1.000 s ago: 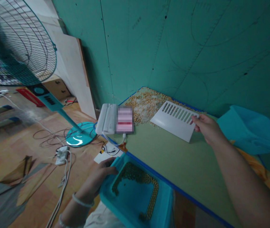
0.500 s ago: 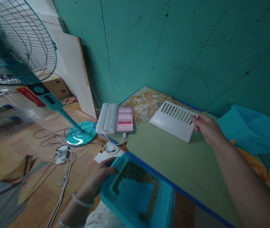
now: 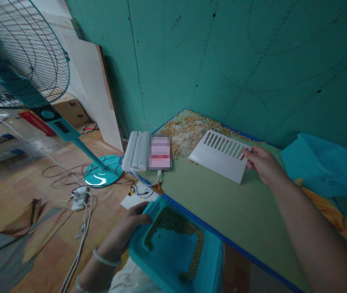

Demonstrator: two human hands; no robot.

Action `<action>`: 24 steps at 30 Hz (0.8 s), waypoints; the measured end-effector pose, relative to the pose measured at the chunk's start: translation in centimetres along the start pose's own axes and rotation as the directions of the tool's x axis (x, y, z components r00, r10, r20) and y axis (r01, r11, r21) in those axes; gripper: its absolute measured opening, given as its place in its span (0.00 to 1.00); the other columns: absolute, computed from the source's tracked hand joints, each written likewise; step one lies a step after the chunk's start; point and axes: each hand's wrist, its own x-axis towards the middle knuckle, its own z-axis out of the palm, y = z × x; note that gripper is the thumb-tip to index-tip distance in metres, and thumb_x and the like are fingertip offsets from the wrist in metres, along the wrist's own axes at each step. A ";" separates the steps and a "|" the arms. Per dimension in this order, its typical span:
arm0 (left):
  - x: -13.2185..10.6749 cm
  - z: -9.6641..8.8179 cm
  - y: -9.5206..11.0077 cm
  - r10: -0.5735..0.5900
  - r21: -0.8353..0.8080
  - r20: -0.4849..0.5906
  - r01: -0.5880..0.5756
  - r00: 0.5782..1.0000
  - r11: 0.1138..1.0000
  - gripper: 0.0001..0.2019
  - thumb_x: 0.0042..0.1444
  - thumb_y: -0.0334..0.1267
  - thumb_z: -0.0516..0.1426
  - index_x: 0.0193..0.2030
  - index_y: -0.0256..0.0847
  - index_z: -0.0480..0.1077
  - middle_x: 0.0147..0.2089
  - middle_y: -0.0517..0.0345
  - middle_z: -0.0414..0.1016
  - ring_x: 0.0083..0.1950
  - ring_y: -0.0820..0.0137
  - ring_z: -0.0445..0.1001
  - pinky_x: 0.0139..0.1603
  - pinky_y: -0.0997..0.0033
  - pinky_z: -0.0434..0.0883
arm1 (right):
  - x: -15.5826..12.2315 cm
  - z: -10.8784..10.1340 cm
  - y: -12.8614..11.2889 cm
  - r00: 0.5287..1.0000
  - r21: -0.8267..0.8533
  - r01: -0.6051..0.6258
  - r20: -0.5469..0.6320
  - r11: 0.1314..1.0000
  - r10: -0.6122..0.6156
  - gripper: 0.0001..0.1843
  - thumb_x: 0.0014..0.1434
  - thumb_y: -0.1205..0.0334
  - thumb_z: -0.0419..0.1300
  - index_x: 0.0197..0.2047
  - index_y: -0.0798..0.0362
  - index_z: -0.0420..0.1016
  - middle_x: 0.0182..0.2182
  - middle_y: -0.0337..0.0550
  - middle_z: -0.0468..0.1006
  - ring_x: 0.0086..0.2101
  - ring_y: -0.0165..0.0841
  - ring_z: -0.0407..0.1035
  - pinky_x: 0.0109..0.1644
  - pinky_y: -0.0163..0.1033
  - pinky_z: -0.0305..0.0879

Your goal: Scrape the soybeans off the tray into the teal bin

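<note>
My right hand (image 3: 260, 162) grips one end of a white slotted plastic plate (image 3: 218, 167), fingers closed at the slot nearest its edge. The plate is tilted over the table, with its far left corner close to a pile of small round gold pieces (image 3: 179, 140) mixed with clear whitish bits. My left hand (image 3: 137, 221) is closed on the rim of a blue plastic tub (image 3: 167, 264) below the table's front edge. Inside the tub, similar small round pieces (image 3: 196, 248) lie along the far and right sides, and part of its floor is bare.
A power bank-like white block (image 3: 135, 151) and a blurred-out phone (image 3: 160, 152) with a cable sit at the table's (image 3: 216, 211) left end. A blue bag (image 3: 323, 167) and orange cloth (image 3: 329, 211) lie right. A standing fan (image 3: 60, 122) and cords (image 3: 82, 228) occupy the floor left.
The slotted plate and my right hand have shifted slightly left across the table. My left hand and the tub have stayed in place.
</note>
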 end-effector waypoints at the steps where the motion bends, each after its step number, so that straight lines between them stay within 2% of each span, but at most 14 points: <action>1: 0.0 0.0 0.0 -0.002 -0.001 -0.006 0.002 1.000 1.000 0.21 0.37 0.24 0.55 0.42 0.38 0.68 0.27 0.61 0.78 0.32 0.63 0.75 0.33 0.68 0.70 | 0.0 0.1 -0.1 1.000 0.003 -0.001 0.000 1.000 0.001 0.13 0.44 0.51 0.58 0.25 0.53 0.63 0.16 0.32 0.63 0.14 0.21 0.51 0.16 0.30 0.45; 7: 0.1 -0.1 0.0 -0.022 -0.029 -0.004 0.022 1.000 0.999 0.20 0.36 0.24 0.55 0.41 0.38 0.69 0.26 0.62 0.78 0.31 0.64 0.75 0.33 0.68 0.70 | 0.0 0.2 0.2 1.000 0.015 -0.012 0.019 1.000 0.011 0.13 0.44 0.52 0.58 0.25 0.53 0.63 0.15 0.31 0.61 0.14 0.21 0.50 0.16 0.30 0.45; 15: 0.1 -0.1 -0.1 -0.006 -0.042 0.016 0.006 1.000 0.999 0.19 0.37 0.23 0.54 0.40 0.37 0.69 0.26 0.62 0.78 0.30 0.65 0.75 0.32 0.70 0.69 | -0.1 0.4 0.1 0.998 0.037 -0.045 0.048 0.998 0.044 0.14 0.42 0.52 0.59 0.25 0.53 0.62 0.17 0.32 0.64 0.14 0.20 0.50 0.15 0.30 0.44; 24: -0.2 0.1 0.2 0.020 -0.027 0.003 -0.020 1.000 0.999 0.21 0.37 0.23 0.54 0.43 0.38 0.68 0.28 0.60 0.78 0.33 0.64 0.75 0.35 0.68 0.69 | -0.3 0.7 0.3 0.982 0.034 -0.098 0.162 0.995 0.092 0.16 0.41 0.50 0.59 0.25 0.53 0.62 0.18 0.32 0.63 0.14 0.20 0.49 0.16 0.30 0.42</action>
